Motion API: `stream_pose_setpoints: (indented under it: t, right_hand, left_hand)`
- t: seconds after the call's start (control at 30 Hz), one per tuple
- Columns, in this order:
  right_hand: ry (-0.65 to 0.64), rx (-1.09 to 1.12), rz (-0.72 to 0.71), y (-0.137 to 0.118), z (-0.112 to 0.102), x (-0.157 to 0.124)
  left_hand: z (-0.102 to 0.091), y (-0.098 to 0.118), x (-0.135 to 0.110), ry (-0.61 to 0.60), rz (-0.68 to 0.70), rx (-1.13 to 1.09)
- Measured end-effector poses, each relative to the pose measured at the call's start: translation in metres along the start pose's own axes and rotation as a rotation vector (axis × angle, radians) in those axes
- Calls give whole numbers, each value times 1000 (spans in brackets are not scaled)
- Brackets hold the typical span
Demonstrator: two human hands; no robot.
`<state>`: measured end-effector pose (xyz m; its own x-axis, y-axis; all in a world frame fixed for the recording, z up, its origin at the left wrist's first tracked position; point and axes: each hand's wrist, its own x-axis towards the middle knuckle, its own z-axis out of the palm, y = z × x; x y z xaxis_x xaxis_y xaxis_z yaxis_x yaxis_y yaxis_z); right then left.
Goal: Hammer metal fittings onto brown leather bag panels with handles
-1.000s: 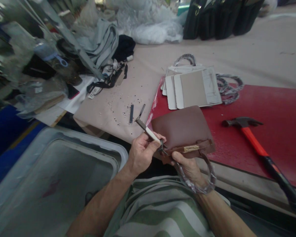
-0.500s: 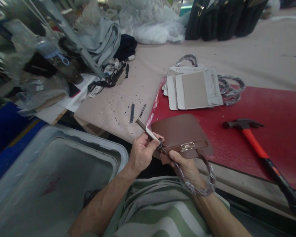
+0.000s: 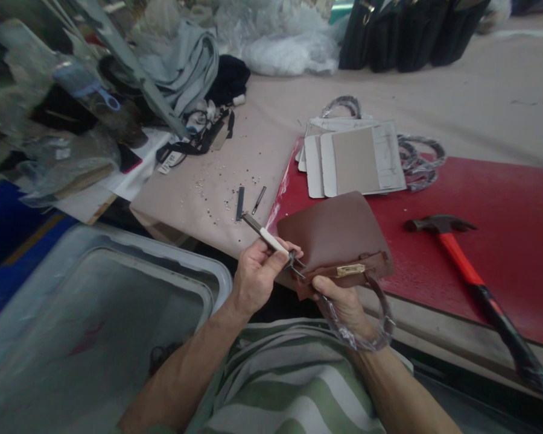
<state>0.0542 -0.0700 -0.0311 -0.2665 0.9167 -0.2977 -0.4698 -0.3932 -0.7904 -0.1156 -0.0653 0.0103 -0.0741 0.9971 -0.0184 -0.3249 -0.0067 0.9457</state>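
Note:
My left hand (image 3: pixel 256 278) is closed around a slim metal tool with a white middle (image 3: pixel 272 240). Two thin prongs at the tool's near end point at the left end of the bag's strap; I cannot tell whether they touch it. A brown handbag (image 3: pixel 332 232) lies tilted over the table edge, its flap side up. Its gold clasp (image 3: pixel 350 269) sits on the strap. With the thumb on top, my right hand (image 3: pixel 344 304) grips the bag by its strap edge; those fingers are hidden beneath. A plastic-wrapped handle (image 3: pixel 380 301) loops over my right wrist.
A claw hammer (image 3: pixel 464 259) lies on the red mat (image 3: pixel 516 241). Behind the bag are stacked grey-white panels (image 3: pixel 357 160) with wrapped handles. A dark bar (image 3: pixel 240 204), a metal rod (image 3: pixel 259 199) and scattered studs lie left. A plastic bin (image 3: pixel 199 265) stands below the table edge.
The tool has swung slightly, its far end coming nearer and left, and its prongs now show more clearly at the strap. The bag has tilted, with its clasp turned more edge-on.

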Motion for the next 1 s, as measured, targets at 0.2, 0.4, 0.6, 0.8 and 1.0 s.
stream_pose_setpoints:
  t: [0.2,0.4,0.6,0.8,1.0]
  right_hand:
    - [30,-42,5,3,0,2]
    - [61,-54,32,6,-2,3]
    - [82,-55,56,-2,6,1]
    - [109,-65,77,-6,11,1]
    - [12,-72,97,-19,15,-2]
  left_hand:
    - [1,5,-5,-16,24,95]
    - [1,5,-5,-3,35,154]
    - [1,4,-5,11,22,175]
    - [5,9,-6,25,59,376]
    - [7,13,0,19,49,455]
